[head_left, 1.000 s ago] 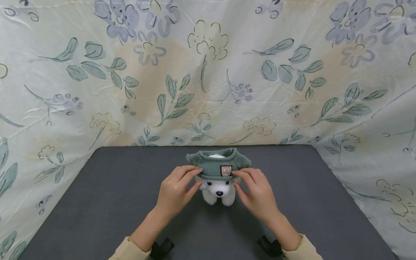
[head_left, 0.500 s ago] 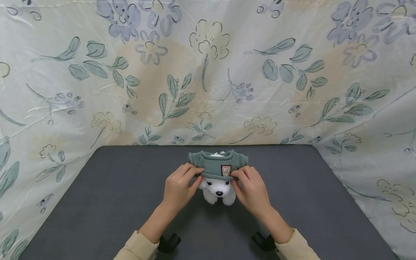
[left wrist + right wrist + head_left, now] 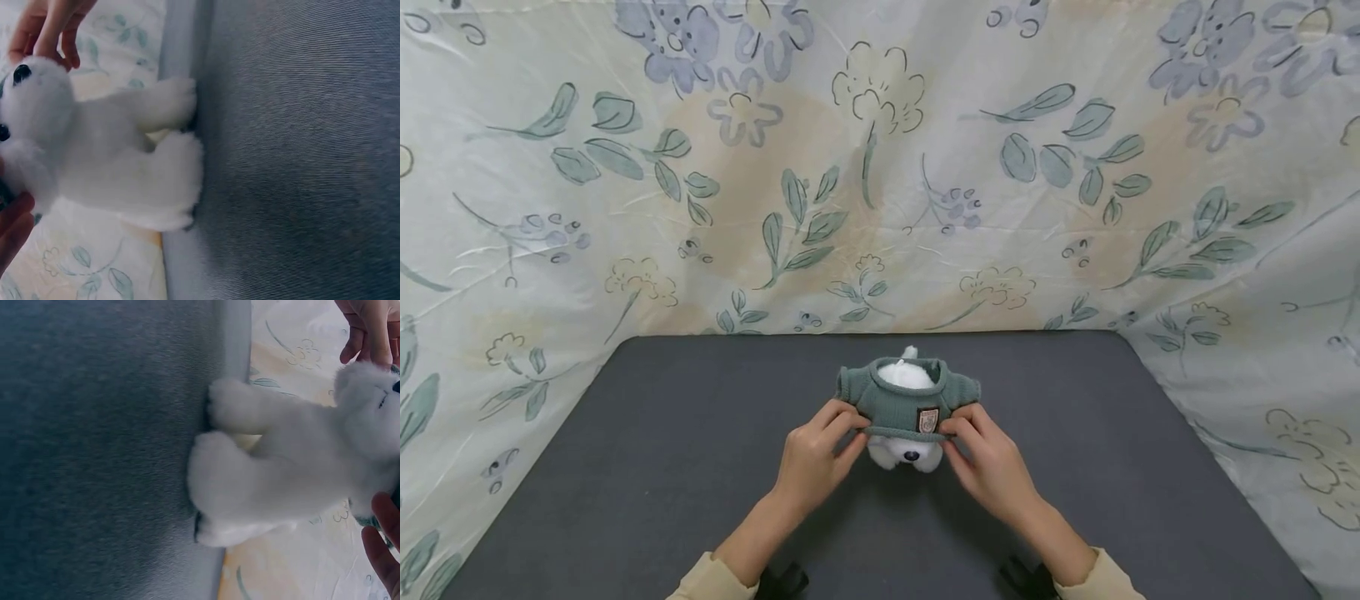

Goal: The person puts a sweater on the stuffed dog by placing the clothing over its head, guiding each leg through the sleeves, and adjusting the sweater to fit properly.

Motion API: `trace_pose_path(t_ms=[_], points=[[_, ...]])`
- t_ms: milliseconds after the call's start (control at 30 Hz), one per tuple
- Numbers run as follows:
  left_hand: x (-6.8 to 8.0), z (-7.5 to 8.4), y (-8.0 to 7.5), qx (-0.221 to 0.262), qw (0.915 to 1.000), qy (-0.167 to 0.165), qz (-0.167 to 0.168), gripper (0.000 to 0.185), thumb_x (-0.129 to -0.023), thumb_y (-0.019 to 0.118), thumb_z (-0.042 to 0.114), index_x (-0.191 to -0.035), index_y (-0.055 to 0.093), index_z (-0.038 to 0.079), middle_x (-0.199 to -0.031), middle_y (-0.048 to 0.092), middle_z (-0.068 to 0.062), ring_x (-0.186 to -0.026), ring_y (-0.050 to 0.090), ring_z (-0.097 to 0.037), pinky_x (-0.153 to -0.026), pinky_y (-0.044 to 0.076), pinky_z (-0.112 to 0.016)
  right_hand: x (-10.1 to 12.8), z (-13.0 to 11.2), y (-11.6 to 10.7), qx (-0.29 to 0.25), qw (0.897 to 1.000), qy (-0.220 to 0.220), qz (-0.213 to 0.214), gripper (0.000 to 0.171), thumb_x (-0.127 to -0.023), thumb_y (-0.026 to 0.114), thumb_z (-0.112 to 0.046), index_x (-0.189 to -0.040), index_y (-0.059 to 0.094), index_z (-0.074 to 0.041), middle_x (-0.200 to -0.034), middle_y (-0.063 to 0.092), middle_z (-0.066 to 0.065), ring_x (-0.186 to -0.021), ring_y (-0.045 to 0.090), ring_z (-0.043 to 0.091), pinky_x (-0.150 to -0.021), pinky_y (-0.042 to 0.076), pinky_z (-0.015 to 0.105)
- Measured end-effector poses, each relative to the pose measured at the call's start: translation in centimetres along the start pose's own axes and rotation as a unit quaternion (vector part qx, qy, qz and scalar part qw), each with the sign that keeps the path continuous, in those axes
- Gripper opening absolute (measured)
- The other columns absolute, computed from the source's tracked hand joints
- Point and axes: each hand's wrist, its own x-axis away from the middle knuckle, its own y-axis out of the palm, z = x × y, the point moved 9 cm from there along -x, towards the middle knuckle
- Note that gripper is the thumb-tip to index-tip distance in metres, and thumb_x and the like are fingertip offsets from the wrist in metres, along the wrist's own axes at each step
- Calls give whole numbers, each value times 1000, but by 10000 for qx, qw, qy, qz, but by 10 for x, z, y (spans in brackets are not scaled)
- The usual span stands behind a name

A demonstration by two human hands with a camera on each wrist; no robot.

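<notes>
Head view: a person's two hands work on a white plush dog (image 3: 908,450) that stands on a dark grey table (image 3: 625,467), facing the person.
Sweater: a small green knitted sweater (image 3: 904,398) sits over the top of the dog's head, pulled down as far as the eyes, so only the muzzle and black nose show beneath its hem. White fur shows through the neck opening at the top. A small woven badge (image 3: 928,420) is sewn near the hem on the front.
Left hand: the left hand (image 3: 814,460) pinches the sweater's hem on its side of the dog, thumb and fingertips curled together on the knit.
Right hand: the right hand (image 3: 992,463) pinches the hem on the opposite side in the same way, fingers bent and closed on the fabric.
Sleeves: cream cuffs show at both wrists at the bottom edge.
Left wrist view: the dog's white body and legs (image 3: 134,159) fill the left half, paws against the grey table; fingertips (image 3: 50,31) of the other hand touch near its head.
Right wrist view: the same white body (image 3: 281,469) seen from the other side, paws on the table.
Backdrop: a pale cloth (image 3: 880,167) printed with green leaves and lilac flowers hangs behind and beside the table.
</notes>
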Motion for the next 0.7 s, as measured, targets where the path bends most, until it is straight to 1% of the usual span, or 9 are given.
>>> trace_pose_path(t_ms=[100,200,300,400,433,533,567,633,700], points=[[5,1,1,30,10000,27,-52,12,-77,71,9,-85,66,15,-86,59,3,-46,47,-4,-44,34,-11,4,0,1,-22,10000,-22,-56,29,-95,43,-34,-89,61,-12,-92,52,0,-71,49,9,-58,42,24],[9,3,3,-5,9998,3,-200,10,-78,71,12,-85,66,15,-87,60,4,-50,51,-5,-46,38,-12,7,1,2,-61,9999,-62,-122,29,-95,43,-34,-89,62,-13,-92,52,0,-72,49,9,-60,42,23],[14,4,7,-88,9992,-33,-379,11,-77,73,13,-84,66,16,-86,60,5,-54,54,-4,-48,41,-13,11,1,4,-91,9997,-131,-198,28,-95,43,-34,-89,61,-14,-92,53,0,-75,49,9,-62,42,23],[18,5,10,-184,9987,-10,-467,17,-72,77,11,-82,65,17,-85,60,6,-58,55,-3,-50,42,-15,13,0,5,-82,9994,-238,-246,25,-95,45,-33,-88,61,-15,-93,53,0,-76,49,10,-64,42,24],[19,5,11,-212,9986,4,-481,18,-70,78,11,-81,65,18,-85,60,6,-59,56,-3,-51,43,-15,14,-1,6,-77,9993,-280,-251,21,-94,48,-31,-88,61,-15,-93,54,0,-76,49,10,-64,42,25],[22,5,12,-268,9985,84,-461,21,-68,80,11,-80,65,18,-85,60,7,-64,58,-3,-53,45,-17,15,-1,7,-42,9989,-340,-312,5,-88,62,-21,-88,62,-16,-93,54,0,-76,49,11,-65,42,26],[22,5,13,-271,9985,103,-466,21,-67,80,11,-80,65,18,-85,60,7,-65,58,-3,-54,46,-18,16,-1,8,-27,9988,-346,-337,5,-85,65,-18,-88,62,-17,-93,54,0,-77,49,11,-65,41,26],[23,5,14,-294,9982,136,-499,21,-66,81,11,-80,66,18,-85,60,7,-66,59,-4,-56,47,-19,18,0,8,-27,9987,-355,-368,16,-77,71,-10,-87,62,-17,-93,54,0,-77,49,12,-65,41,26],[24,6,15,-336,9979,221,-509,23,-65,82,12,-79,66,18,-86,60,7,-67,59,-4,-56,47,-20,19,0,9,-24,9985,-336,-425,21,-73,74,-7,-86,62,-18,-93,54,0,-77,49,12,-65,41,27]])
